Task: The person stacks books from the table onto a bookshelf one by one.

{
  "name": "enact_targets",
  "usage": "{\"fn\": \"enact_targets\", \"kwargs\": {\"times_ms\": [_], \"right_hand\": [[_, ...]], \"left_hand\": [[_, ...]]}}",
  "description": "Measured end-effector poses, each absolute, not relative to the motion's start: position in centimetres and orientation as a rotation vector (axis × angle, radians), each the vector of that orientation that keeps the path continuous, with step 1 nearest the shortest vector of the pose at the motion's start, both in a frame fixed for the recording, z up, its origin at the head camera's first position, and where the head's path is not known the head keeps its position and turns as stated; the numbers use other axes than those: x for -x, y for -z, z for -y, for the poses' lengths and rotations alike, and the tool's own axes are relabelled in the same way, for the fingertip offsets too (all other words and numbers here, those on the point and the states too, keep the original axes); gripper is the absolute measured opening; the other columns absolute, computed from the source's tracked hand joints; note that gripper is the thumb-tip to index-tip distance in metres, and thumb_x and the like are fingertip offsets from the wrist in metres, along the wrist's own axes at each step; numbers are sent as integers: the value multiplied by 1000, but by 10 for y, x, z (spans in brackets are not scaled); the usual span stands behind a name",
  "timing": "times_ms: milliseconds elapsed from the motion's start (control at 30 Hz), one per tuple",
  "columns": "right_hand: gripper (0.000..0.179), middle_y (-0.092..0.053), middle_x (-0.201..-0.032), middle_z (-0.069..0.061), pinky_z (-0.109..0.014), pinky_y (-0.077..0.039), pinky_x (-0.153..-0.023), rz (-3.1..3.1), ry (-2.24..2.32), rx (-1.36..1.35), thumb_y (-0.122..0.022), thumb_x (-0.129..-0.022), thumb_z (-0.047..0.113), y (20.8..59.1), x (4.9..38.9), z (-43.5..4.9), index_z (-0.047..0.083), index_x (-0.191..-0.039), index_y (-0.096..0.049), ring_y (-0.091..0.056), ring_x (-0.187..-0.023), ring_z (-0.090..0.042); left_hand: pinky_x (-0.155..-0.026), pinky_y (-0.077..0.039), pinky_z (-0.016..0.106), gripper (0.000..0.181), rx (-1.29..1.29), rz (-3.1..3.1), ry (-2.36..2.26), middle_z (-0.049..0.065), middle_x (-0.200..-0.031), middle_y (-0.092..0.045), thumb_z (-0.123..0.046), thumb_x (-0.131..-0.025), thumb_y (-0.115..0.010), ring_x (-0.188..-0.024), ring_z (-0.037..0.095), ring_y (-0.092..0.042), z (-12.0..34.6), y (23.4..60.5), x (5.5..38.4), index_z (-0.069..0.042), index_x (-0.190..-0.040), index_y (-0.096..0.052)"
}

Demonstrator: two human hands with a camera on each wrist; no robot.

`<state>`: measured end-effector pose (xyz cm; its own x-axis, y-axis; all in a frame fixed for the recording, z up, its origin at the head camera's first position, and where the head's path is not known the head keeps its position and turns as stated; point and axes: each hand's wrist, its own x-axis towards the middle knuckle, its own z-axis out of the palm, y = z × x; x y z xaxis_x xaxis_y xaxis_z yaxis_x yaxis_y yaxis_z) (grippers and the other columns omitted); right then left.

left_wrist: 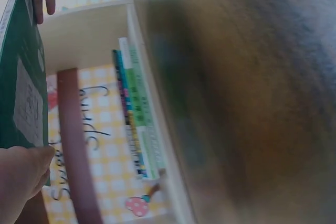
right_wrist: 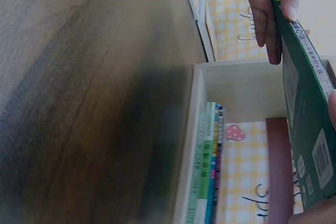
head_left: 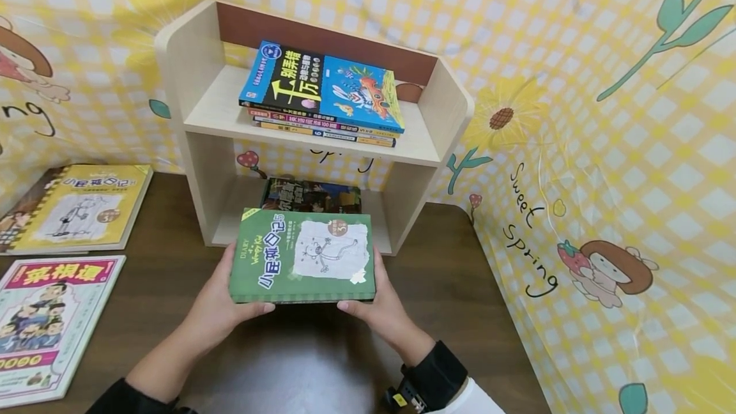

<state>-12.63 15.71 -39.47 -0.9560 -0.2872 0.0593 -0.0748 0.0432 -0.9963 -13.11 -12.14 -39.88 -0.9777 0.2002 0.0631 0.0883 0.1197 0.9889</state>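
A green Diary of a Wimpy Kid book (head_left: 310, 257) is held level in front of the small wooden bookshelf. My left hand (head_left: 215, 296) grips its left edge, thumb on the near side. On the opposite edge, my right hand (head_left: 388, 308) holds it the same way. From the right wrist, the green book (right_wrist: 310, 114) shows its spine and a barcode on its underside, with the left hand (right_wrist: 268, 3) at its far end. Behind it, partly hidden, a dark-covered book (head_left: 313, 195) tops the lower-shelf stack, whose green spine (left_wrist: 137, 103) shows in the left wrist view.
The bookshelf (head_left: 198, 190) carries a stack of several books (head_left: 328, 91) on its upper shelf. On the dark table (head_left: 460, 312) to the left lie a yellow book (head_left: 94, 206) and a pink-and-pale comic book (head_left: 54, 324). Checked yellow cloth (head_left: 575, 145) hangs behind and at right.
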Motion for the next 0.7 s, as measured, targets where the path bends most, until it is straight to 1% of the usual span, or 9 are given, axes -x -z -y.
{"fn": "enact_targets", "kwargs": {"times_ms": [100, 267, 367, 467, 533, 633, 700], "right_hand": [[114, -9, -162, -1, -23, -45, -96, -2213, 2029, 373, -78, -81, 9, 385, 122, -158, 22, -155, 8, -56, -118, -19], [114, -8, -162, -1, -23, -48, -93, -2273, 2051, 400, -78, -81, 8, 366, 117, -162, 23, -155, 6, -57, -117, -16], [113, -8, -161, -2, -23, -49, -91, -2318, 2051, 429, -78, -81, 9, 352, 114, -165, 25, -156, 5, -55, -119, -17], [113, -12, -161, -3, -23, -49, -90, -2385, 2032, 439, -79, -80, 9, 338, 111, -168, 25, -156, 4, -54, -119, -18], [113, -15, -160, -3, -23, -49, -90, -2430, 2008, 437, -78, -81, 9, 328, 111, -170, 26, -155, 5, -54, -119, -18], [114, -18, -159, -3, -22, -48, -90, -2485, 1977, 447, -78, -80, 7, 314, 112, -170, 26, -155, 5, -54, -119, -18], [113, -19, -159, -1, -21, -46, -93, -2515, 1958, 473, -78, -80, 7, 304, 115, -169, 26, -155, 5, -50, -123, -18]], "left_hand": [[-76, -51, 18, 123, -309, -2365, -1973, 23, -137, -46, -4, -70, -86, -89, 5, -63, 121, 388, 128, -21, -156, 0], [-77, -51, 18, 123, -382, -2365, -2014, 20, -138, -47, -3, -70, -86, -89, 6, -65, 118, 368, 127, -25, -156, -2], [-79, -49, 17, 122, -394, -2433, -1970, 19, -134, -51, -7, -70, -87, -89, 8, -65, 116, 351, 125, -23, -156, -2], [-80, -47, 17, 122, -390, -2526, -1894, 17, -130, -52, -13, -70, -87, -89, 11, -64, 114, 334, 125, -21, -156, -1], [-79, -48, 18, 123, -398, -2544, -1871, 17, -131, -50, -15, -70, -87, -89, 11, -64, 114, 324, 125, -21, -156, 0], [-78, -51, 19, 122, -432, -2507, -1907, 16, -132, -49, -13, -72, -86, -91, 12, -64, 115, 310, 128, -23, -156, 1], [-78, -52, 18, 121, -451, -2488, -1929, 15, -134, -48, -13, -73, -85, -93, 10, -63, 116, 301, 129, -26, -156, 2]]}}
